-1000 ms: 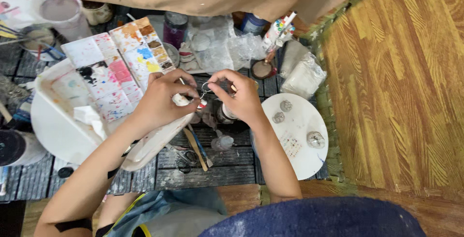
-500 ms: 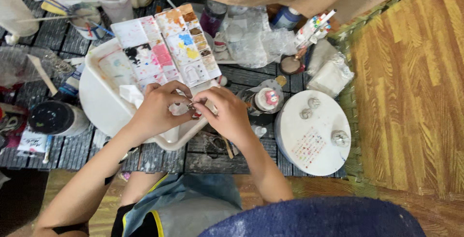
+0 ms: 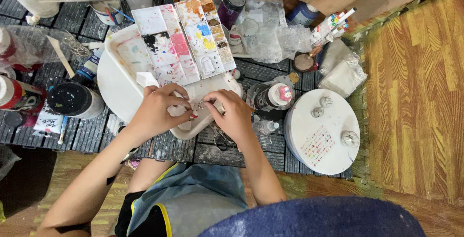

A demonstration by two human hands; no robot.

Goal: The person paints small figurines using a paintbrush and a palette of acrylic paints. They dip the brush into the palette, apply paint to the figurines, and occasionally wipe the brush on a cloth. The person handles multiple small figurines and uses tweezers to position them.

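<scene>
Both forearms came up from bottom of frame, converging above lap. Left hand (image 3: 157, 111) sat palm-down, fingers curled inward, thumb and index tips pinched toward right hand. Right hand (image 3: 232, 113) mirrored it, knuckles up, wrist bent slightly, fingertips pinched and pointing at left hand. Fingertips of two hands nearly touched, small gap between them. Left forearm ran long and diagonal, elbow low and far from right hand. Right forearm shorter in view, steeper, elbow tucked close to body.
</scene>
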